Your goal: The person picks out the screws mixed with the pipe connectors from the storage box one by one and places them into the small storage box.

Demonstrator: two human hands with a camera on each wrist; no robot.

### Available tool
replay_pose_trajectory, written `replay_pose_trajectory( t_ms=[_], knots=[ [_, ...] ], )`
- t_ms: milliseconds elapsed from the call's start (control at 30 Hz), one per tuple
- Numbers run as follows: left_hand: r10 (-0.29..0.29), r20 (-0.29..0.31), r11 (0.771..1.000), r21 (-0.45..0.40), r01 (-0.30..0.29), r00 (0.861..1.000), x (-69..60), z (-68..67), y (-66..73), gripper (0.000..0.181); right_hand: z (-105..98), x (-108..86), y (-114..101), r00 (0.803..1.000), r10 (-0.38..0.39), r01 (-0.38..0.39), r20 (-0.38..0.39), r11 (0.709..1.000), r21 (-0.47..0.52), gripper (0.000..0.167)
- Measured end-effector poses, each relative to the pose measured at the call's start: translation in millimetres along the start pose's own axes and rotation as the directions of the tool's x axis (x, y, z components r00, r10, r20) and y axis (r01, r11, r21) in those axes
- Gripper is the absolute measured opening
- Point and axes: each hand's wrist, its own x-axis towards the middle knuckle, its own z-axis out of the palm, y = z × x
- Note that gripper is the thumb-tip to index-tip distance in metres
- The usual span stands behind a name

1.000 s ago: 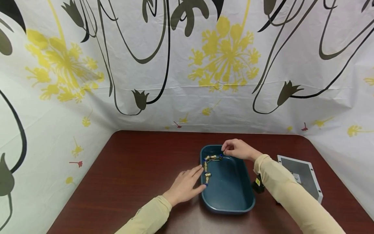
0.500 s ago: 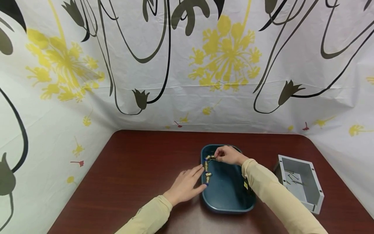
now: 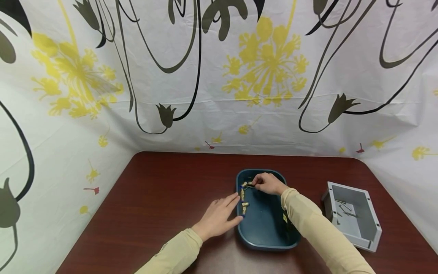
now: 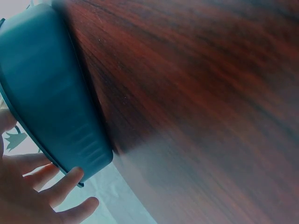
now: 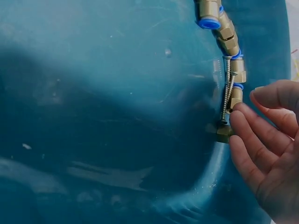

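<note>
Inside the blue-green tray [image 3: 265,230], brass pipe fittings [image 3: 243,195] with blue rings lie in a curved row along the left and far walls. My left hand [image 3: 217,217] rests at the tray's left rim, fingers extended; the left wrist view shows its fingers along the rim [image 4: 35,140]. Over the far end of the row is my right hand [image 3: 269,184]. Seen from the right wrist, its thumb and forefinger are apart with nothing visible between them, and its fingertips are against or just beside the end brass fitting [image 5: 224,133]. Thin screws [image 5: 227,88] lie along the fittings.
A grey open box [image 3: 373,217] stands right of the tray, with several screws [image 3: 347,210] inside. Dark reddish-brown tabletop [image 3: 164,198] surrounds both. A floral-printed white cloth [image 3: 212,87] hangs behind the table.
My right hand has moved left from the tray's far right rim to the row of fittings, and its forearm has uncovered the grey box. The left hand has stayed at the rim.
</note>
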Motion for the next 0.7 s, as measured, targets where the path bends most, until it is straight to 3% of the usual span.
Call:
replay_pose_trajectory(
  t_ms=[700],
  knots=[
    [-0.014,0.004,1.0,-0.007,0.014,1.0,-0.4,-0.6,1.3,0.061,10.9,0.9,-2.5,0.998,0.057,-0.058,-0.016,0.991,-0.12,0.015]
  ],
)
